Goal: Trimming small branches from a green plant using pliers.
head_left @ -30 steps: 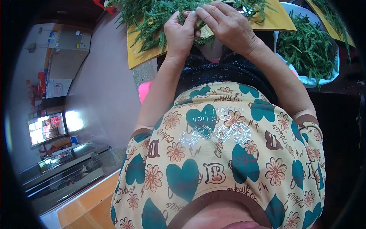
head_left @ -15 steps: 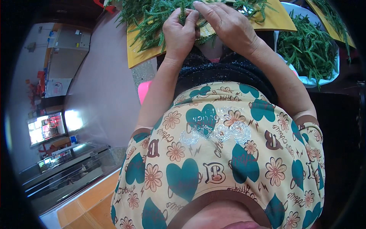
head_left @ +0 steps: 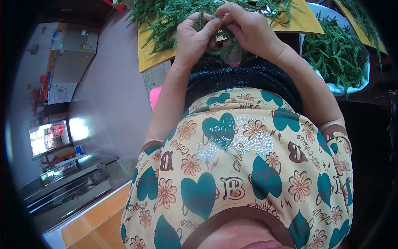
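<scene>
The left hand [head_left: 192, 39] is set above the near edge of the bench [head_left: 154, 60], palm turned inward, with its thumb and bent forefinger clamped on a green sprig [head_left: 202, 21]. The sprig tip points away from the person. The right hand [head_left: 252, 32] is set over the same near edge, back upward, wrist bent inward and fingers curled; its fingertips meet the left thumb (whether they also grip a stem cannot be told, as the fingers cover the spot). Both bare forearms reach forward to the bench, elbows spread. The bench top is yellow and flat, and a loose heap of sprigs [head_left: 163, 23] covers much of it. Right of the bench, a white container [head_left: 357, 88] holds more sprigs [head_left: 333, 52]; beyond that, farther right of the bench, is a second yellow board [head_left: 367, 27]. A pink object [head_left: 155, 96] is below the bench's left corner. Well left of the bench are a pale cabinet [head_left: 74, 64] and a bright window [head_left: 49, 137]. The sprigs are slender and branched, with short, dense needles. The container's rim looks thin and smooth. The cream shirt [head_left: 240, 166] bears green hearts and orange flowers.
</scene>
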Demonstrator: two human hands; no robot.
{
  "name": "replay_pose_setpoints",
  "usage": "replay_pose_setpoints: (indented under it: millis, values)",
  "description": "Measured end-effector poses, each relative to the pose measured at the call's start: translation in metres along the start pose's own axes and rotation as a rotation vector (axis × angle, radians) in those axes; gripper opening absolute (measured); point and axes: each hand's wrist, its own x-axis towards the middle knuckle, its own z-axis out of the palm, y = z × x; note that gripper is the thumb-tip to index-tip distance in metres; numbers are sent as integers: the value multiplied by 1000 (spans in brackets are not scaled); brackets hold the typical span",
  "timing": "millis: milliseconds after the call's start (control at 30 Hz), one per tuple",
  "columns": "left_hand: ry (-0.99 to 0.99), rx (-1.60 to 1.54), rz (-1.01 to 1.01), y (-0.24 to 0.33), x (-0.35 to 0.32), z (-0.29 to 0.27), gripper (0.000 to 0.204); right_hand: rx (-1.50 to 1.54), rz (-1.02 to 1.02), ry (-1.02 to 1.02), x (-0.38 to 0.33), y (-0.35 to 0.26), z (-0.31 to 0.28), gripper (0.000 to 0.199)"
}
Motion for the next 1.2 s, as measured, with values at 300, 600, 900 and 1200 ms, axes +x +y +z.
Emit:
replay_pose_setpoints:
  millis: [300,600,900,1200]
  values:
    - [14,204,-88,1,6,-10,21,-298,-268,95,4,-6,-8,24]
    - [-377,-854,-516,-13,-6,-22,28,-149,-359,-18,1,18,-2,26]
    - [-293,-594,-505,-4,-8,-22,33,-436,-555,4,-2,17,-6,24]
    - [119,728,610,3,-15,-1,16,587,495,-301,-8,22,7,24]
